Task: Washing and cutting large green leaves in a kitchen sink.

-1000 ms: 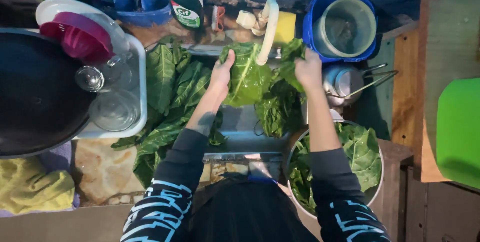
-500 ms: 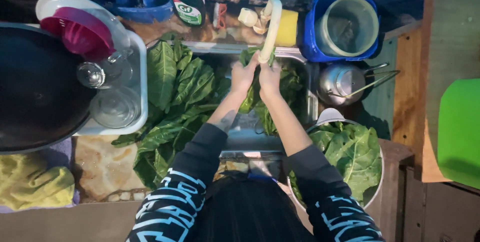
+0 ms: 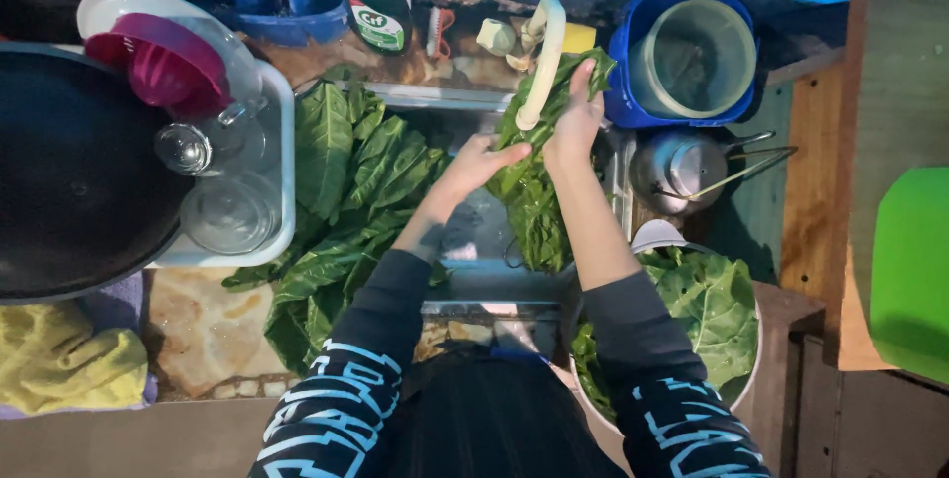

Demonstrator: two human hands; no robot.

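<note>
Around the sink, largest thing first:

Black pan (image 3: 69,181): far left of the sink, lying flat, out of the way.
Leaf pile (image 3: 346,201): broad green leaves spread on the sink's left edge, within reach of the left hand.
Metal bowl (image 3: 756,340): just right of the sink, near the person's body, holding more leaves, seemingly kept apart from the pile.
Blue tub (image 3: 633,53): behind the sink on the right, a clear lidded pot inside it.
Dish rack (image 3: 282,142): left of the sink, glasses upturned in it, probably to drain.
Held leaf (image 3: 534,201): over the sink basin, hanging lengthwise under the pale tap (image 3: 544,58), likely so water runs down it.
Right hand (image 3: 575,122): closed on the leaf's upper part by the tap spout.
Left hand (image 3: 479,162): just left of the right hand, fingers on the leaf's edge, steadying it.
</note>
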